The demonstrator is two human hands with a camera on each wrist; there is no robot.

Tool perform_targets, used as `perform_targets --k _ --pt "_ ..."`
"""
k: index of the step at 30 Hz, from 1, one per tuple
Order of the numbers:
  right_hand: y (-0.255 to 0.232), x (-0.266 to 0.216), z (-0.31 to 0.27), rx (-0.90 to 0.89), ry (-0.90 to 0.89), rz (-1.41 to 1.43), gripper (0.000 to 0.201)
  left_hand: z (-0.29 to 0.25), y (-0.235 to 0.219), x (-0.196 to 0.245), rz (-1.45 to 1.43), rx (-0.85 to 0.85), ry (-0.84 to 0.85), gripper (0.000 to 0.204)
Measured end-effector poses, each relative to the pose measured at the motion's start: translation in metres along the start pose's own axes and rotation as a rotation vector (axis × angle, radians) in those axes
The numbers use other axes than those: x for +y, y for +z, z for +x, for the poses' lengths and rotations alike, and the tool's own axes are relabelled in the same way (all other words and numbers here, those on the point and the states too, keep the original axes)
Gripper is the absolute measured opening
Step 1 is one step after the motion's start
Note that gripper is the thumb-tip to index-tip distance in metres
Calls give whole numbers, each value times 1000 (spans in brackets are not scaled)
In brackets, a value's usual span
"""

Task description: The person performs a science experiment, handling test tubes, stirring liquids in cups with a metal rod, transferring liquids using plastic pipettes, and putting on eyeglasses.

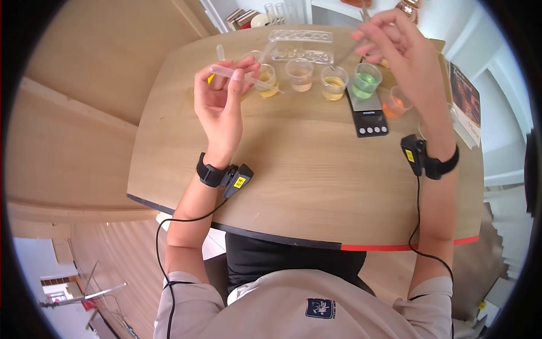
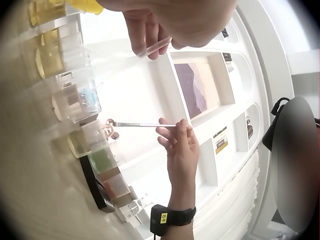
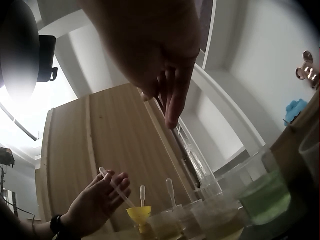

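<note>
Between the thumb and fingers of my left hand (image 1: 221, 107) is a clear plastic dropper (image 1: 248, 78), its bulb to the left and its thin tip pointing right. It passes over a cup of yellow liquid (image 1: 270, 92). My right hand (image 1: 407, 59), raised at the back right, pinches a slender silvery rod (image 2: 145, 124) with a dark tip. In the head view its lower end overlaps the rim of a cup of pale yellow liquid (image 1: 334, 96). Beside that cup are a pinkish cup (image 1: 300, 85) and a green cup (image 1: 367, 89).
The green cup overlaps a black digital scale (image 1: 371, 125). An orange cup (image 1: 398, 105) and a book (image 1: 466, 101) lie to the right. Behind the cups is a clear plastic rack (image 1: 302, 37). A yellow funnel-shaped piece (image 3: 139, 214) and upright droppers (image 3: 171, 191) are near my left hand.
</note>
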State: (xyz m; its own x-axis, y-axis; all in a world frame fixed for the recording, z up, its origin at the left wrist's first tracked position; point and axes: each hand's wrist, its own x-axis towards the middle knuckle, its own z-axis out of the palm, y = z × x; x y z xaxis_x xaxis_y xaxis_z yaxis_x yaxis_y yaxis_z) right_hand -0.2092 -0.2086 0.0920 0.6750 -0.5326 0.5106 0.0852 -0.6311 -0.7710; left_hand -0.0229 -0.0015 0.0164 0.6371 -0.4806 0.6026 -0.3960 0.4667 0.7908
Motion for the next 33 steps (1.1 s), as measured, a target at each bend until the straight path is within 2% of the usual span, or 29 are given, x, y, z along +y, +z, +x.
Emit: perform_targets --k 2,5,9,19,21,22,24,25,27,30,33 --pt "0 -2 -1 -83 100 -8 16 -4 -12 -12 -22 7 -12 21" --pt "2 5 0 -100 73 21 15 -6 -18 -12 -48 22 -98 20" --pt "4 12 0 -140 37 17 16 -6 -18 -11 -124 28 -101 18" --pt "0 3 -6 -119 60 -21 13 -6 -17 -11 -76 69 -97 24" --pt "1 -2 -8 -143 -18 -171 12 -6 -19 -12 -91 91 -120 23" --pt "1 -2 -8 -147 -16 -160 12 -6 -19 -14 -95 86 -106 25" --pt "-2 -1 -4 -137 -257 -367 11 -6 -20 -15 -86 88 -90 26" --pt "-2 -1 -5 -143 -260 -355 11 -7 -20 -13 -55 76 -89 30" --pt "1 -4 -9 -146 10 -288 12 -7 -18 -13 -35 81 -87 34" --pt "0 -8 -10 -165 75 -282 14 -7 -18 -13 -33 62 -92 33" --pt "0 -6 -11 -141 60 -330 17 -8 -18 -15 -104 75 -119 28"
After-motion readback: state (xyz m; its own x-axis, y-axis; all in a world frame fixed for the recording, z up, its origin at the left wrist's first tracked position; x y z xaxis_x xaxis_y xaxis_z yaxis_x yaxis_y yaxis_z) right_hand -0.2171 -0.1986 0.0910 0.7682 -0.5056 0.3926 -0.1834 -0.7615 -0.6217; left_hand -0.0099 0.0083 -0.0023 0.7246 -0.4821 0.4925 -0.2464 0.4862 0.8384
